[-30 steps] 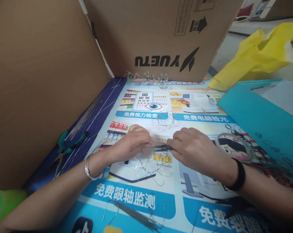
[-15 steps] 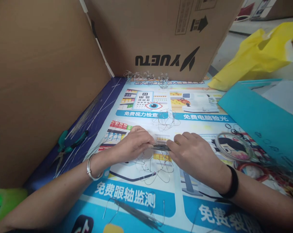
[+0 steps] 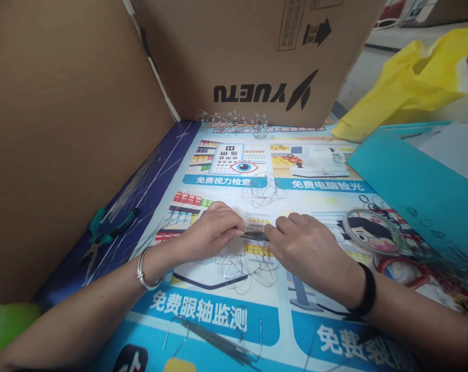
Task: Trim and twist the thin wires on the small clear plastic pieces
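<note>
My left hand (image 3: 213, 231) and my right hand (image 3: 306, 243) meet over a printed poster mat (image 3: 218, 315). A tangle of thin looped wire (image 3: 245, 264) lies under and between them. My left fingers pinch the wire at its upper edge. My right hand is closed round a small dark plier-like tool (image 3: 255, 235), whose tip points left and touches the wire at my left fingertips. A silver bangle sits on my left wrist, a black band on my right.
A second wire tangle (image 3: 264, 188) lies just beyond. Teal-handled pliers (image 3: 104, 232) and straight wires lie at left by a cardboard wall (image 3: 63, 129). A cardboard box (image 3: 253, 57) stands behind. A wire bundle (image 3: 218, 341) lies near. Yellow bag (image 3: 412, 82), teal sheet (image 3: 412, 181), clear tape roll (image 3: 373, 235) at right.
My right hand has slid a little to the left, bringing the tool closer to my left fingertips. The wire tangle has shifted slightly between the hands.
</note>
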Demonstrator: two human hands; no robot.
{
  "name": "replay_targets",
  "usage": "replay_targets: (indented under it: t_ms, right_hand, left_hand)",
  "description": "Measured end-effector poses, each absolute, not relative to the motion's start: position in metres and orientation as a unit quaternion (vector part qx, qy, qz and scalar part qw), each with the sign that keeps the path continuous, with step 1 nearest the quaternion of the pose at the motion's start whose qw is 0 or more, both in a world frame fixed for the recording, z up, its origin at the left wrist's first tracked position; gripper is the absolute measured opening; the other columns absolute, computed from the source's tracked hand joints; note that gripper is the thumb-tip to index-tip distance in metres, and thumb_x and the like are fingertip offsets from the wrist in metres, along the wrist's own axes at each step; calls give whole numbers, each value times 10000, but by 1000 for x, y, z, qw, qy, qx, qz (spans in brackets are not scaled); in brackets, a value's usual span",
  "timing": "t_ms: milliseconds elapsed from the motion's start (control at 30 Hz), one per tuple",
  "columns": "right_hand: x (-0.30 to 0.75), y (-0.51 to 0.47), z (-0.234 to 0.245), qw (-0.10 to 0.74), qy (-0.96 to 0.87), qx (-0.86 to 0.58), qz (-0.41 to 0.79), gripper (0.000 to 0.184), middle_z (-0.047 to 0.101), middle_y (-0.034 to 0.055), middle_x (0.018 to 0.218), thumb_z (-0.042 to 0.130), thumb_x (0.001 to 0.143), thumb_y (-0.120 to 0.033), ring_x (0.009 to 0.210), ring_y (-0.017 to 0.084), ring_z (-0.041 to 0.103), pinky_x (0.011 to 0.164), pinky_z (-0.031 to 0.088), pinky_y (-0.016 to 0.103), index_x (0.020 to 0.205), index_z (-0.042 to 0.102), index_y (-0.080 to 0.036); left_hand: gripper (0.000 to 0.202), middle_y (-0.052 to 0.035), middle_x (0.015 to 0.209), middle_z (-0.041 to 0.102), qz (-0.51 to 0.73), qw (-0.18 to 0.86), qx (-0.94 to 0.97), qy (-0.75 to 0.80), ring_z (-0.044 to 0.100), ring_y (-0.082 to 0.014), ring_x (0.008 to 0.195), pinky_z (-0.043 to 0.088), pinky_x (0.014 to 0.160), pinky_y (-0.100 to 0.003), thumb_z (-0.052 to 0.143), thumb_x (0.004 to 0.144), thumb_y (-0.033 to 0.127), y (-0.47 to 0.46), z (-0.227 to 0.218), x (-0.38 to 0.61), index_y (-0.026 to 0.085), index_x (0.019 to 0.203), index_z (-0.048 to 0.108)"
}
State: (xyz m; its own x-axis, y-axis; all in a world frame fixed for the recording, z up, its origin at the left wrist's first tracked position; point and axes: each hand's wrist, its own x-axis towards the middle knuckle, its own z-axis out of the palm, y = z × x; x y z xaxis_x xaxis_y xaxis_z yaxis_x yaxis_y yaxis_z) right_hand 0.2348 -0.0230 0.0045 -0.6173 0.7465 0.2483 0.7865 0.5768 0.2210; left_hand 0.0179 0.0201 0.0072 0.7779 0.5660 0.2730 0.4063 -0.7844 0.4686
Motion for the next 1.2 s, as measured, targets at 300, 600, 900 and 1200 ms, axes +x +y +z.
replay_targets:
  t_ms: [300,600,900,1200]
  right_hand:
    - [236,-21,2,60,-895,-421,-137,55,580,45,676,553,784,-177,638,193,460,558,187,310,744,587,-194]
    - [237,-19,-2,73,-898,-424,-91,72,595,22,647,562,778,-191,593,171,474,535,178,298,719,601,-200]
    - [237,-17,-5,114,-887,-441,-75,100,605,9,645,544,783,-210,584,154,481,540,191,289,720,622,-205]
    - [239,-17,-6,136,-877,-448,-108,141,574,13,603,532,778,-194,578,158,468,548,194,295,653,596,-203]
  left_hand:
    - [139,4,747,566,179,192,926,273,472,-127,748,346,802,-299,393,885,147,18,10,20,178,781,479]
    - [148,11,760,556,175,210,925,265,480,-117,755,338,829,-288,378,893,151,19,10,19,182,773,459]
    - [82,-17,873,543,214,288,884,300,485,-124,852,382,795,-267,453,884,226,19,11,18,177,871,517]
    - [246,-23,940,531,181,424,779,424,472,-130,812,410,744,-274,565,730,154,13,17,22,183,958,478]
